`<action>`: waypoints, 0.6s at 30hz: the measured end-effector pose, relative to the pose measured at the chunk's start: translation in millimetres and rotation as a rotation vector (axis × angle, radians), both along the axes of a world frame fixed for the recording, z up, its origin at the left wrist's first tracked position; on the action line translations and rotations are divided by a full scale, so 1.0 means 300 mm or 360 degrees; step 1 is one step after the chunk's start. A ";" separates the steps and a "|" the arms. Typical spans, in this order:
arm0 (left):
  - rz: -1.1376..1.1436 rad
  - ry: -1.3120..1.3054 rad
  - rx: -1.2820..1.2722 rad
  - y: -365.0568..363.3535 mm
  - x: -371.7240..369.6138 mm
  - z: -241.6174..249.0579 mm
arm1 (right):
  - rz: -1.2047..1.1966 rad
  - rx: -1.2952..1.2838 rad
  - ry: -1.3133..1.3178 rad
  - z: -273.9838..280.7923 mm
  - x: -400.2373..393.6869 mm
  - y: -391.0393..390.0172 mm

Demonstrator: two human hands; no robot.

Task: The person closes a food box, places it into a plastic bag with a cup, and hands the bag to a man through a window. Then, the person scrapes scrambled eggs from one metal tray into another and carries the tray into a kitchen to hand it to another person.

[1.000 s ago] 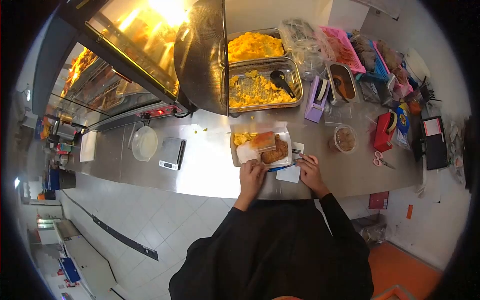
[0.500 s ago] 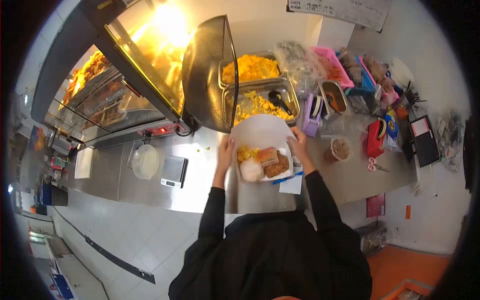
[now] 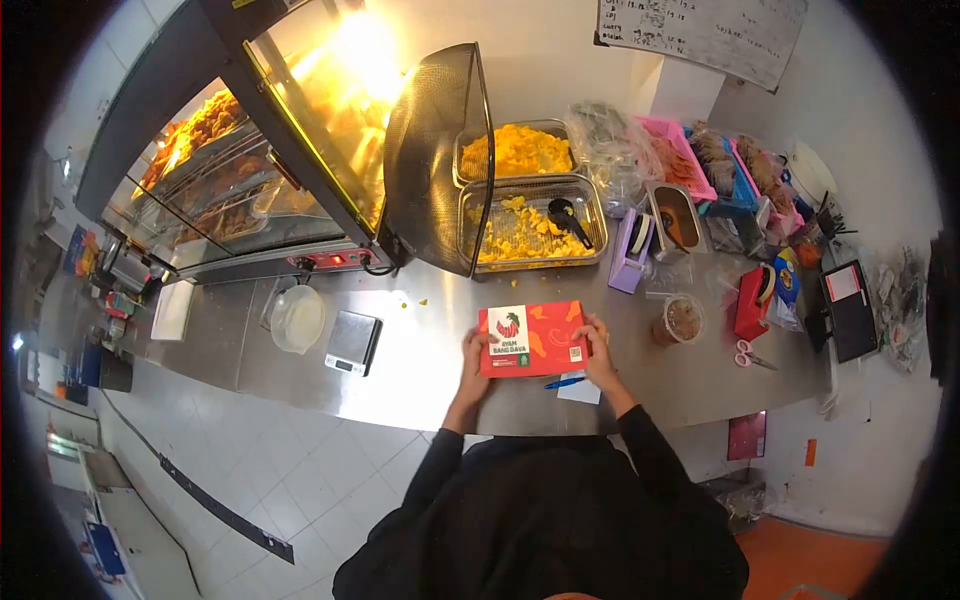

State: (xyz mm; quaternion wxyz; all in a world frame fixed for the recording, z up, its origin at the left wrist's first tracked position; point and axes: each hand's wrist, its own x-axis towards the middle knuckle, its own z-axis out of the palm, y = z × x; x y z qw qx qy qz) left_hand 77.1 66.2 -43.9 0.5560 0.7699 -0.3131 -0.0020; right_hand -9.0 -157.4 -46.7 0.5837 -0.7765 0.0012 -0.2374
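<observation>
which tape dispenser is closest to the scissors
The red tape dispenser, standing right behind the pink-handled scissors; the purple tape dispenser is farther left, near the metal trays of yellow food.

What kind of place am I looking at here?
Likely a takeaway kitchen's packing counter: a lit food warmer, a tray of yellow food, and a printed red box between the person's hands.

2 hands level, well apart: left hand (image 3: pixel 473 366), right hand (image 3: pixel 598 356), fingers curled inward toward each other. 2 sleeved forearms angled in, wrists bare.
</observation>
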 end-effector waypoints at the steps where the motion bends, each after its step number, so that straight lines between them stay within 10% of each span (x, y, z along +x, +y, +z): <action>1: 0.0034 0.0201 -0.0228 -0.022 -0.012 -0.011 | 0.0026 0.0266 0.0073 -0.012 -0.011 0.019; 8: 0.0030 0.0685 0.0237 -0.009 0.088 0.211 | -0.0135 0.0011 0.0174 0.168 0.054 0.004; 11: 0.0167 -0.0025 0.0098 -0.018 0.059 0.091 | -0.0298 -0.0246 0.0119 0.117 0.024 0.012; 18: -0.0212 0.0137 0.0184 0.094 -0.076 0.073 | 0.0332 -0.0634 0.0203 0.084 -0.116 -0.085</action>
